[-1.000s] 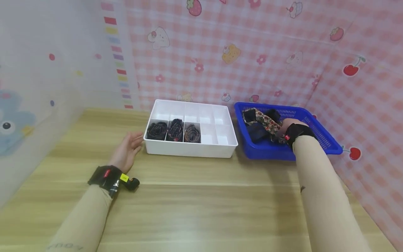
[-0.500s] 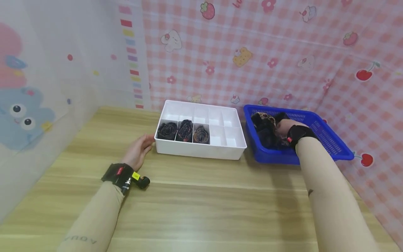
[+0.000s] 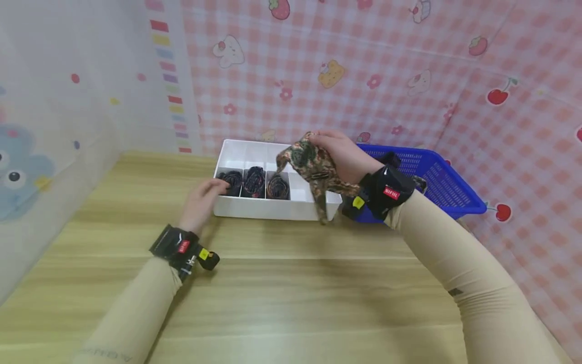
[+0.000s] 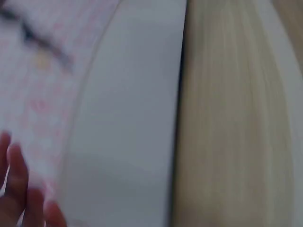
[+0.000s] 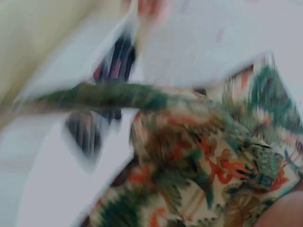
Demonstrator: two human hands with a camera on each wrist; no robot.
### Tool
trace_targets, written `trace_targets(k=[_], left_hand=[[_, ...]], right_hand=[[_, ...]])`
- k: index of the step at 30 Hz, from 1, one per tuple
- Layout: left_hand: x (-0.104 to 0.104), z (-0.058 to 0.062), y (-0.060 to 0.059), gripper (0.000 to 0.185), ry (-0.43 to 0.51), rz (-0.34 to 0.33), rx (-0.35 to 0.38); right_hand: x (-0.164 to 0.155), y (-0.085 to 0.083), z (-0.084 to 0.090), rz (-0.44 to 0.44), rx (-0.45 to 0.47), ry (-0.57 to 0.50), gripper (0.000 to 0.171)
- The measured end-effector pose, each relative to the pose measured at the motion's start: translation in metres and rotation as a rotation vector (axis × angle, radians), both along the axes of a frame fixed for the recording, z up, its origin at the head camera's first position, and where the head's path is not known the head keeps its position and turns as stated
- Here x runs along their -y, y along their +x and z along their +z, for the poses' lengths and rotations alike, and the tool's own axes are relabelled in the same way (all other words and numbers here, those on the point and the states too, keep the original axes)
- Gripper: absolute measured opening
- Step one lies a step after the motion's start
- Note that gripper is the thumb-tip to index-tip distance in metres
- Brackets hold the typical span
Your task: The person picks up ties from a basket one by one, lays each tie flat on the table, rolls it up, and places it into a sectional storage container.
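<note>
The right hand is raised above the white divided tray, fingers curled round a floral cloth that dangles over the tray's right end. The left hand rests at the tray's left corner, fingers seemingly relaxed (its wrist view is blurred). The right wrist view alone shows the cloth's orange-and-green print.

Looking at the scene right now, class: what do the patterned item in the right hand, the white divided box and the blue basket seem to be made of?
Patterned item: likely soft printed fabric; it drapes and creases.
White divided box: probably smooth plastic; even matte walls.
Blue basket: apparently moulded plastic; perforated mesh sides.
</note>
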State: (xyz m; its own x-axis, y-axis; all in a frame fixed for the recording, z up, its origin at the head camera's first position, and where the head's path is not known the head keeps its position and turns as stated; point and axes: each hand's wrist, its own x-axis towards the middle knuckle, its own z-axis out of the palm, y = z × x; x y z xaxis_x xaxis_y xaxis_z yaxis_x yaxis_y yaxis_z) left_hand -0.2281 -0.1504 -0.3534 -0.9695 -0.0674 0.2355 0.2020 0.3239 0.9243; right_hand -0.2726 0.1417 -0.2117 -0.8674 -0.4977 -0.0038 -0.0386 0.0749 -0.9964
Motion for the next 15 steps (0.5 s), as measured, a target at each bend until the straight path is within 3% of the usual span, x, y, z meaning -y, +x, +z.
trace_targets(k=[3,6,9,12,15], left_hand=[[-0.032,0.011,0.012,0.035,-0.305,-0.236,-0.2],[-0.057,0.018,0.021,0.047,-0.387,-0.375,-0.339],[-0.068,0.026,0.03,0.053,-0.27,-0.393,-0.316],[-0.068,0.035,0.04,0.045,-0.086,-0.381,-0.228],[-0.064,0.043,0.047,0.034,0.095,-0.353,-0.182]], right_hand=[[0.03,0.02,-0.001,0.043,0.136,-0.138,0.021],[0.051,0.036,-0.003,0.066,0.182,-0.142,0.03],[0.062,0.046,-0.007,0.071,0.144,-0.139,0.027],[0.061,0.046,-0.016,0.088,0.065,-0.117,0.017],[0.055,0.044,-0.028,0.121,0.057,-0.073,0.02]])
